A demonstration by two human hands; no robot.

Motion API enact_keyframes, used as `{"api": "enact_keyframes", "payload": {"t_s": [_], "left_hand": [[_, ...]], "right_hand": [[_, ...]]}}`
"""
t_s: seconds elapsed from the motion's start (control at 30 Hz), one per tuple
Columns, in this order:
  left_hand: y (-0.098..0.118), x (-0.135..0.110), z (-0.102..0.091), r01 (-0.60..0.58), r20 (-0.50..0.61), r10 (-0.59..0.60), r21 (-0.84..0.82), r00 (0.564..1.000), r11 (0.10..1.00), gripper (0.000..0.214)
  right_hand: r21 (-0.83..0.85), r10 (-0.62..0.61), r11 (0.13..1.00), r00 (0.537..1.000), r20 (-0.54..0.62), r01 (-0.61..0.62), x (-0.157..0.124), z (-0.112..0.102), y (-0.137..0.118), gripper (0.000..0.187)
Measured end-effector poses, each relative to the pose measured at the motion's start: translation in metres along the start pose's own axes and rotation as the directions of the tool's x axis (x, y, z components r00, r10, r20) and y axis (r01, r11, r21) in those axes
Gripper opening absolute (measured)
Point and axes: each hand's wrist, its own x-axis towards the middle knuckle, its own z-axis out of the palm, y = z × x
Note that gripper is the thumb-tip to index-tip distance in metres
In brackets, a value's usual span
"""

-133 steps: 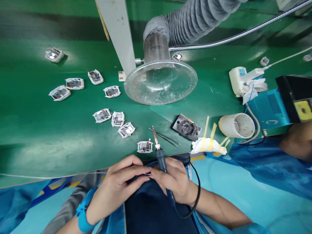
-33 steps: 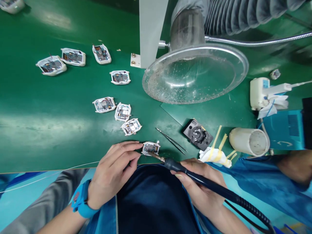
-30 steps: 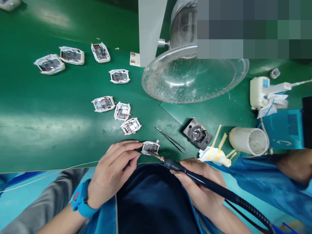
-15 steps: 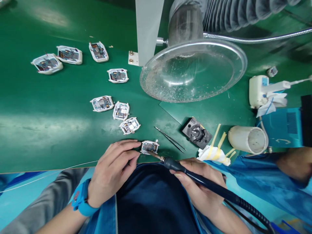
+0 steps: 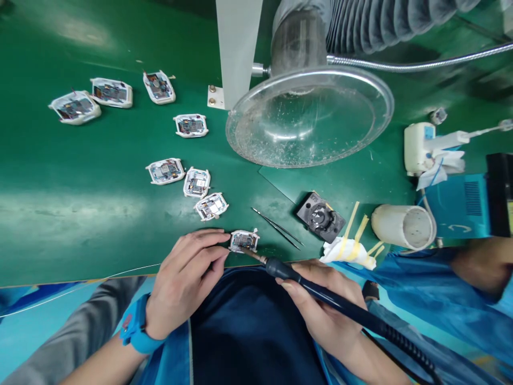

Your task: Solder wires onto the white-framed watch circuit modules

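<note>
Near the table's front edge lies an open white watch case [image 5: 244,241] with its circuit board showing. My left hand [image 5: 188,270], a blue band on its wrist, has its fingertips at the case's left edge. A thin pale wire [image 5: 132,271], which looks like solder wire, runs from the left into this hand; its end between the closed fingers is hidden. My right hand [image 5: 331,305] grips a soldering iron [image 5: 290,271] like a pen. The iron's tip meets the board, at the lower middle of the case. Tweezers [image 5: 277,228] lie just right of the case.
Several more open watch cases [image 5: 196,182] lie to the left on the green table [image 5: 100,214]. A clear fume hood [image 5: 308,117] hangs above. On the right are a black block fixture [image 5: 320,216], a taped white cloth [image 5: 348,251], a white cup [image 5: 401,227] and a co-worker's arm [image 5: 483,267].
The whole view has shifted slightly, so things sit a little further left. Both hands keep their hold, with the iron's tip still on the board.
</note>
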Motion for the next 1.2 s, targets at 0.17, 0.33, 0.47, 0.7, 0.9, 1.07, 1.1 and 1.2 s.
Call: {"api": "enact_keyframes", "payload": {"t_s": [0.17,0.33,0.47,0.7,0.9,1.07,1.1,1.2], "left_hand": [[0.002,0.001,-0.005,0.078,-0.051,-0.083,-0.097,0.995,0.992,0.017],[-0.006,-0.004,-0.023,0.179,0.04,-0.175,-0.166,0.984,0.97,0.014],[-0.014,-0.003,-0.042,0.135,0.24,-0.089,-0.185,0.967,0.973,0.011],[-0.008,0.01,-0.054,-0.038,0.481,0.094,-0.125,0.872,0.991,0.026],[-0.007,0.012,-0.046,-0.025,0.316,0.036,-0.038,0.948,0.999,0.027],[0.011,0.007,-0.027,0.122,0.022,-0.12,-0.126,0.992,0.984,0.016],[0.017,0.007,-0.022,0.155,0.033,-0.151,-0.203,0.988,0.967,0.019],[0.028,0.005,-0.014,0.18,0.107,-0.149,-0.411,0.983,0.894,0.018]], "right_hand": [[0.155,0.058,0.987,0.996,-0.061,-0.048,-0.011,0.002,0.009,0.02],[0.224,-0.017,0.974,0.998,-0.057,0.029,-0.013,-0.011,0.024,0.018],[0.067,-0.384,0.921,0.923,0.008,0.383,0.001,-0.017,0.035,0.015],[-0.367,-0.627,0.703,0.775,0.082,0.609,0.022,0.011,0.06,0.019],[-0.499,-0.63,0.657,0.775,0.049,0.565,0.024,0.023,0.07,0.026],[-0.27,-0.539,0.829,0.829,-0.149,0.491,0.009,0.029,0.049,0.017],[-0.166,-0.5,0.865,0.843,-0.197,0.473,0.005,0.034,0.041,0.014],[0.16,-0.426,0.871,0.877,-0.224,0.464,-0.004,0.049,0.015,0.017]]}}
